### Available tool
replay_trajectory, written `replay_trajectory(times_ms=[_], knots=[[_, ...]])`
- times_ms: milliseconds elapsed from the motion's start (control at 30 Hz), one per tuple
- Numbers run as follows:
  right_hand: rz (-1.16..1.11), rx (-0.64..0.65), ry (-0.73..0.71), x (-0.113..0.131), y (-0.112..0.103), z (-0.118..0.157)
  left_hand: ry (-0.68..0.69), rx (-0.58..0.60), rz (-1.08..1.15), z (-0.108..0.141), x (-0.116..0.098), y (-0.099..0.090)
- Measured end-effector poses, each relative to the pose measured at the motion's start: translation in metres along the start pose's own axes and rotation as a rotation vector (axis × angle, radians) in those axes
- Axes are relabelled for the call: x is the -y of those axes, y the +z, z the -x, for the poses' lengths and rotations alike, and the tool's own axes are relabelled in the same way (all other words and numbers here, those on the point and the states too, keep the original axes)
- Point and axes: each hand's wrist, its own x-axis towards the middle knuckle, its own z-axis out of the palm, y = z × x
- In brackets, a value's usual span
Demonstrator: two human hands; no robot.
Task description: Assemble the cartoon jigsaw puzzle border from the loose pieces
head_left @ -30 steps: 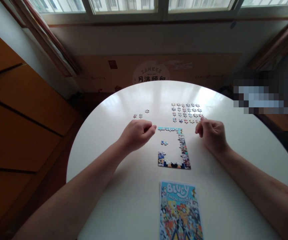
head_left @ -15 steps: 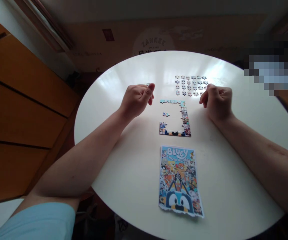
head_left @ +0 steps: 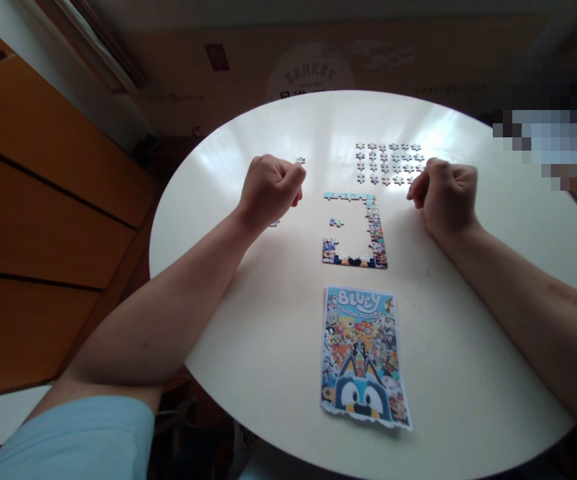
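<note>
Across the white table [head_left: 268, 333], seen from the head camera, the partly joined jigsaw border [head_left: 376, 230] lay between two clenched hands, its left side open and a small joined cluster [head_left: 336, 223] loose within. The left hand [head_left: 271, 190] was a fist left of the border, just beside a single piece [head_left: 301, 161]; another piece [head_left: 275, 223] peeped out by the wrist. The right hand [head_left: 448, 193], also balled up, stood near the rows of loose pieces [head_left: 383, 157]. Whether either fist hid anything, I could not tell. A careless sweep of the right knuckles could have scattered those rows; a dragging left wrist might have shoved the half-hidden piece. The Bluey picture sheet [head_left: 361, 360] lay nearer the wearer.
</note>
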Motion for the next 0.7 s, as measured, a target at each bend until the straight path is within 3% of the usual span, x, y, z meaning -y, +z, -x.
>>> replay_trajectory(times_ms=[233, 433, 700], knots=[[0.015, 0.024, -0.009, 0.0001, -0.0009, 0.0005, 0.039, -0.100, -0.048, 0.0006, -0.0034, 0.0006], [-0.008, 0.012, -0.008, -0.0005, -0.0004, -0.0006, 0.165, -0.195, 0.049, -0.0018, -0.0004, 0.0041], [-0.072, 0.017, -0.049, -0.0033, -0.0016, -0.0004, 0.218, -0.229, 0.128, -0.0002, -0.0009, 0.0056]])
